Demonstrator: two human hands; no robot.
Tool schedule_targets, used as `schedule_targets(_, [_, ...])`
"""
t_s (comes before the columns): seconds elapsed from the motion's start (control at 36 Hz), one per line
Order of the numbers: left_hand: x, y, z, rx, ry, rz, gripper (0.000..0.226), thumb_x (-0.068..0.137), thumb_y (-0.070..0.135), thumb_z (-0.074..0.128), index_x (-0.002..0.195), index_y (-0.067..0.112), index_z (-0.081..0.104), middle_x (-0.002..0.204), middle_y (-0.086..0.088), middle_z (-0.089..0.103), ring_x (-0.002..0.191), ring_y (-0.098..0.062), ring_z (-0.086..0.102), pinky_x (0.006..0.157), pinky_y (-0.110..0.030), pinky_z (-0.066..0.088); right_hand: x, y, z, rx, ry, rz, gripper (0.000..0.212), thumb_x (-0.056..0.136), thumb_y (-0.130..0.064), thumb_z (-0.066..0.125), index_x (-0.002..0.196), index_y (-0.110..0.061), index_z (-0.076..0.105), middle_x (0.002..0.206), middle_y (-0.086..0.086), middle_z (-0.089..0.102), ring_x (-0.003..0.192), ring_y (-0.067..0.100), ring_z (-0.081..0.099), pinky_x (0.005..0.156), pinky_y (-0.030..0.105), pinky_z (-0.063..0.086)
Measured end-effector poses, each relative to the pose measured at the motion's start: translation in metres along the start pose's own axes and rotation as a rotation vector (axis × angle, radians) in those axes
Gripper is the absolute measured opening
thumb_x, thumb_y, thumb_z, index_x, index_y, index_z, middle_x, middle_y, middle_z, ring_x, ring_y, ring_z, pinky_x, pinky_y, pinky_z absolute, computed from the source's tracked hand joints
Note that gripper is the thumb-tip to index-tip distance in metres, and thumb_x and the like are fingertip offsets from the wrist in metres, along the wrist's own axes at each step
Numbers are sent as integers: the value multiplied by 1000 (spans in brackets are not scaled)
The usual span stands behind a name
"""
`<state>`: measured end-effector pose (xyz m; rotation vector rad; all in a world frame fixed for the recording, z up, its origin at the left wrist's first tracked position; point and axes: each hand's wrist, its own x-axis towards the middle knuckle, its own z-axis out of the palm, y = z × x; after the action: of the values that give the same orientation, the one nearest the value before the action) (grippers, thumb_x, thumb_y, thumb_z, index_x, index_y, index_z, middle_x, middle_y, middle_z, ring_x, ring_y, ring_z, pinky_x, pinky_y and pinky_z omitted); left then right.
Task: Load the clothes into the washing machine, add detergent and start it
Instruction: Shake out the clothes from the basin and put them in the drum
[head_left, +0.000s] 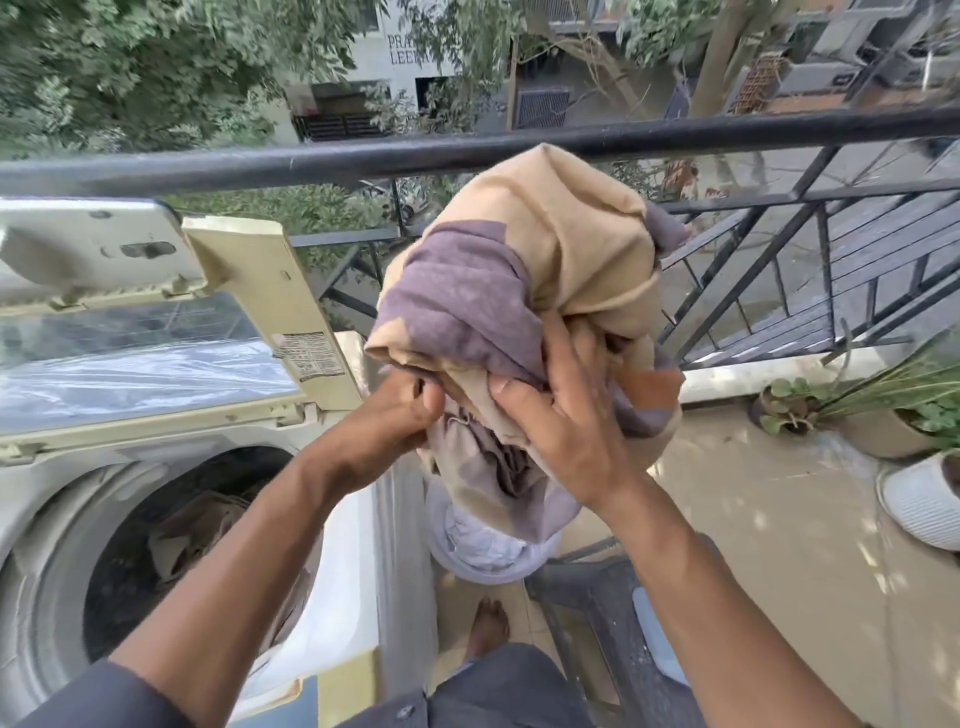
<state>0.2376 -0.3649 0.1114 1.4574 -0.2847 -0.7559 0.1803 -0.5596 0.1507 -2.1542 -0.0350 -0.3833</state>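
Drum: washer (171, 525) lid (156, 332) up, opening bare at lower left.
Cloth: bundle (524, 312) mid-frame, right of washer, near railing (467, 150).
Left hand (400, 410): pinching bundle's lower edge.
Right hand (561, 421): fingers curled gripping bundle.

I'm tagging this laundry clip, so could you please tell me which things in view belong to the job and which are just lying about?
Part of the job:
- beige and purple garment, held in both hands
- washing machine, lid raised
- clothes in the drum
- white laundry bucket

Lying about:
- potted plants
- balcony railing
- dark stool
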Motion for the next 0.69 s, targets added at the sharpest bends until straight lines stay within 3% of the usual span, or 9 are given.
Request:
schedule_targets(0.08, [0, 0, 13, 25, 118, 63, 88, 57, 79, 88, 117, 16, 76, 118, -3, 80, 116, -19, 73, 97, -43, 60, -3, -12, 2, -65, -121, 24, 51, 89, -57, 41, 130, -29, 53, 122, -1, 46, 123, 23, 43, 111, 48, 32])
schedule_targets(0.14, [4, 1, 21, 9, 229, 110, 70, 64, 63, 94, 110, 14, 75, 108, 2, 80, 105, -14, 75, 91, -31, 56, -8, -15, 4, -53, -175, 42, 56, 92, -57, 33, 137, -31, 52, 128, -3, 46, 131, 22, 42, 114, 52, 29])
schedule_targets(0.22, [14, 3, 31, -11, 466, 182, 51, 71, 45, 89, 112, 17, 75, 106, 6, 80, 101, -9, 75, 88, -27, 55, -9, -10, 9, 83, -216, 58, 49, 95, -52, 32, 136, -38, 56, 135, -2, 50, 138, 21, 42, 117, 54, 29])
schedule_targets(0.28, [19, 5, 33, -63, 596, 230, 59, 73, 42, 89, 124, 16, 73, 117, 4, 80, 111, -11, 75, 93, -27, 58, -6, -3, 11, 269, -224, 69, 39, 99, -44, 37, 132, -44, 58, 147, 7, 53, 143, 26, 44, 119, 56, 32])
schedule_targets(0.36, [25, 4, 30, -80, 744, 292, 67, 75, 42, 87, 133, 13, 68, 125, -1, 78, 120, -19, 72, 106, -41, 56, -1, 2, -3, 561, -310, 161, 47, 101, -35, 44, 144, -25, 60, 154, 2, 53, 147, 16, 46, 125, 46, 31])
schedule_targets(0.42, [28, 4, 30, -90, 814, 286, 59, 73, 47, 83, 125, 21, 72, 117, 9, 79, 116, -11, 73, 105, -40, 56, 2, 4, -17, 521, -342, 114, 44, 104, -27, 43, 140, -14, 65, 145, 2, 63, 141, 16, 53, 122, 43, 35])
schedule_targets(0.53, [27, 7, 33, -136, 856, 276, 48, 68, 50, 79, 111, 29, 74, 101, 24, 79, 99, 6, 71, 87, -18, 53, 1, 31, -21, 449, 75, 144, 19, 103, -21, 58, 106, -14, 76, 105, 7, 78, 107, 28, 72, 99, 45, 55])
schedule_targets(0.61, [25, 10, 30, -192, 837, 278, 23, 73, 39, 80, 97, 35, 80, 96, 16, 80, 94, -2, 72, 86, -25, 54, -13, 75, -7, 285, 540, 365, 7, 96, -37, 65, 92, -31, 68, 95, 3, 74, 92, 25, 69, 84, 42, 54])
schedule_targets(0.69, [20, 16, 31, -220, 827, 298, 14, 77, 37, 78, 86, 46, 81, 97, 10, 79, 98, -11, 71, 95, -37, 55, -24, 122, 2, 270, 536, 756, 37, 90, -64, 57, 106, -32, 66, 103, 0, 71, 98, 23, 63, 84, 39, 47])
